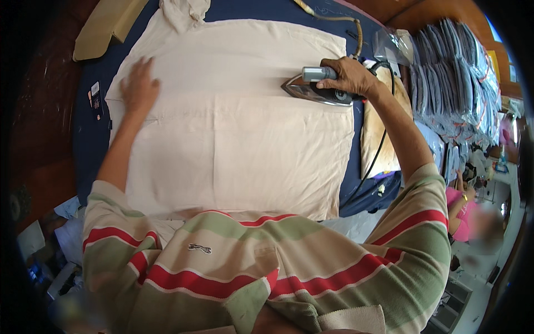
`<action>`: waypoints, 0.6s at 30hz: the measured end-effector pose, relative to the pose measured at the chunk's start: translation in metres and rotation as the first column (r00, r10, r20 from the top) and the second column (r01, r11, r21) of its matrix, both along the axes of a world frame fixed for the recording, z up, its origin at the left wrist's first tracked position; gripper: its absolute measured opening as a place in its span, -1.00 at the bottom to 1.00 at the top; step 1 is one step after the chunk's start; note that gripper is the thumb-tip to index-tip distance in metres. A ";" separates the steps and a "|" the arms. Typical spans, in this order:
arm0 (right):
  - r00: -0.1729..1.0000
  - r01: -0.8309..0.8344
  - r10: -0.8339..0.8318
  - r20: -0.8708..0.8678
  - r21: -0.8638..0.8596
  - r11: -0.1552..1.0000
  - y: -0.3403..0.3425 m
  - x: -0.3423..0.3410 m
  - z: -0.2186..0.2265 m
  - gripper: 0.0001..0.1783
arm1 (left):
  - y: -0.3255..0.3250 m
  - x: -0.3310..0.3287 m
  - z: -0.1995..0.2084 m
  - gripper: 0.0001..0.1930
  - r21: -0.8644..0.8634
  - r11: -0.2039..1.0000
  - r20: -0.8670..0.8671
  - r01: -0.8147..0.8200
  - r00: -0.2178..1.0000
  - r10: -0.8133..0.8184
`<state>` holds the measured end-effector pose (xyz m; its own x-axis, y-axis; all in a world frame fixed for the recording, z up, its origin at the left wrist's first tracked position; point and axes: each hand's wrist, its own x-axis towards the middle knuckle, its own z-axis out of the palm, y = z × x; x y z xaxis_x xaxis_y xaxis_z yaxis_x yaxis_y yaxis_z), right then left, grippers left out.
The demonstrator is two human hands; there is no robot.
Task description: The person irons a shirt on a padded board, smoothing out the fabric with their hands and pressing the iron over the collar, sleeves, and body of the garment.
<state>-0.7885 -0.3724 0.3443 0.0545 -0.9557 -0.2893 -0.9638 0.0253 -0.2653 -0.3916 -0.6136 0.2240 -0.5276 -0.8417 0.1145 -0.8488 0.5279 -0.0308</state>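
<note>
A cream-coloured shirt (pixel 245 133) is spread over the dark blue table cover (pixel 89 167), one sleeve reaching the far edge. My right hand (pixel 347 77) is wrapped round the grey handle of an iron (pixel 320 92), whose soleplate rests on the right part of the cloth with its tip to the left. Over on the left side of the shirt, my left hand (pixel 139 86) lies with fingers spread, slightly blurred, holding nothing. Faint creases run across the middle of the fabric.
A brown cardboard piece (pixel 105 30) lies far left, above dark tags (pixel 95 100). A black cord (pixel 384 133) hangs by my right arm, near a stained cream pad (pixel 378 139). Folded bagged garments (pixel 450 72) are stacked far right. Another person in pink (pixel 459 211) is beyond.
</note>
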 end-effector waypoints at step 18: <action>0.961 0.265 -0.275 -0.015 -0.225 0.938 -0.128 -0.062 -0.027 -0.28 | -0.133 -0.164 0.022 -0.79 0.361 0.854 0.070 0.376 0.902 -0.426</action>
